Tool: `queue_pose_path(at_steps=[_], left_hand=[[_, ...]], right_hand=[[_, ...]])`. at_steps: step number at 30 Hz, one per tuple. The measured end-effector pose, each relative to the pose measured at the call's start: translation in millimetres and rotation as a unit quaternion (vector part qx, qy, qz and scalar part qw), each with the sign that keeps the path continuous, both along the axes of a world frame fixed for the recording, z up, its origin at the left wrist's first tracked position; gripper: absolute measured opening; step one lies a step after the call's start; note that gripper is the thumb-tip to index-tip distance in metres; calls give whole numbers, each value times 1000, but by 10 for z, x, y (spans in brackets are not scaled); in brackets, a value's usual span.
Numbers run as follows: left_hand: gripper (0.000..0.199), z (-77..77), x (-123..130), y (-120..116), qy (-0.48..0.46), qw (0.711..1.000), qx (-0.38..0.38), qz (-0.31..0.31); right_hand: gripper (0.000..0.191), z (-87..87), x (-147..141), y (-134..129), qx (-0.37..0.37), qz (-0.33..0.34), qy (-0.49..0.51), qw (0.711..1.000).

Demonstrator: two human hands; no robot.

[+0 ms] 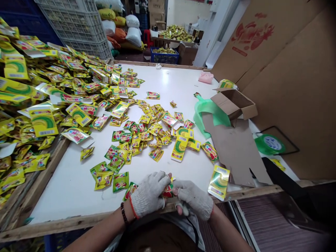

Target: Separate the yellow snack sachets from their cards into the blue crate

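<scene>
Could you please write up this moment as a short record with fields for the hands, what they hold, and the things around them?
left hand: gloved, closed on the sachet
right hand: gloved, fingers on the same sachet
held item: small sachet between both hands, at the near table edge
table: white top, wooden rim
nearby: loose sachets; flat yellow cartons piled left; open cardboard box

I am at a packing bench in a small warehouse or packing workshop: my white table [168,84] with its raw wooden rim is strewn with yellow and green sachets [136,136], and flat printed cartons [42,122] lie heaped along its left side. Behind it stand stacked plastic crates [78,24], filled sacks [132,31] and another table piled with goods [177,33]. Big sheets of cardboard [288,70] lean on the right, beside an open cardboard box [233,103].
</scene>
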State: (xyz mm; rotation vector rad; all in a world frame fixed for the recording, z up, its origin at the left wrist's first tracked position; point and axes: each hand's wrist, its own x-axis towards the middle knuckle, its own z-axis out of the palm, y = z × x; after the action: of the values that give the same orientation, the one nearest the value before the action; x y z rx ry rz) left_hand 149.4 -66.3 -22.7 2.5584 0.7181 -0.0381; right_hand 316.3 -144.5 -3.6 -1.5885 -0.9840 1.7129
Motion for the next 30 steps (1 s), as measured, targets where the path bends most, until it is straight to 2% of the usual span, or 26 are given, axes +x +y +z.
queue_pose_path(at_steps=[2, 3, 4, 5, 6, 7, 8, 9, 11, 14, 16, 18, 20, 22, 24, 27, 30], left_hand=[[50, 41, -4, 27, -7, 1000, -12, -4], [44, 60, 1, 45, -16, 1000, -16, -9], [39, 76, 13, 64, -28, 999, -19, -13], [35, 88, 32, 82, -42, 999, -22, -16], [32, 94, 59, 99, -58, 998, -22, -15], [29, 94, 95, 115, -74, 997, -22, -9], [25, 89, 137, 130, -88, 996, -21, 2], [22, 81, 185, 146, -97, 995, -18, 16], [18, 55, 282, 199, -98, 993, 3, 62], [18, -1, 382, 369, -73, 977, 72, 187], [29, -43, 387, 528, -48, 956, 92, 273], [34, -85, 341, 677, -36, 946, 64, 317], [29, -118, 261, 779, -41, 946, 24, 321], [19, -132, 176, 814, -54, 951, -4, 306], [9, -122, 116, 783, -67, 955, -25, 289], [9, -62, 110, 649, -123, 953, -101, 260], [10, 48, 141, 535, -164, 954, -145, 206]], right_hand=[[26, 35, 206, -81, 21, -60, -103, 993], [23, 55, 363, -133, 43, -102, -187, 976], [20, 74, 543, -194, 58, -142, -269, 951], [21, 90, 728, -263, 79, -179, -382, 903], [27, 101, 900, -334, 86, -194, -487, 847], [35, 102, 1044, -401, 68, -190, -556, 806], [43, 91, 1147, -457, 48, -178, -596, 782], [49, 65, 1202, -494, 24, -155, -610, 777], [62, -31, 1180, -499, -7, -107, -602, 791], [79, -232, 961, -365, 16, -72, -599, 797], [77, -340, 819, -242, 52, -76, -600, 795], [63, -389, 720, -140, 118, -68, -604, 785], [50, -374, 644, -82, 193, -17, -618, 762], [42, -315, 558, -57, 232, 48, -632, 738], [45, -243, 444, -26, 250, 79, -623, 737], [54, -154, 238, 133, 313, 29, -541, 780], [41, -103, 18, 442, 325, -15, -400, 857]])
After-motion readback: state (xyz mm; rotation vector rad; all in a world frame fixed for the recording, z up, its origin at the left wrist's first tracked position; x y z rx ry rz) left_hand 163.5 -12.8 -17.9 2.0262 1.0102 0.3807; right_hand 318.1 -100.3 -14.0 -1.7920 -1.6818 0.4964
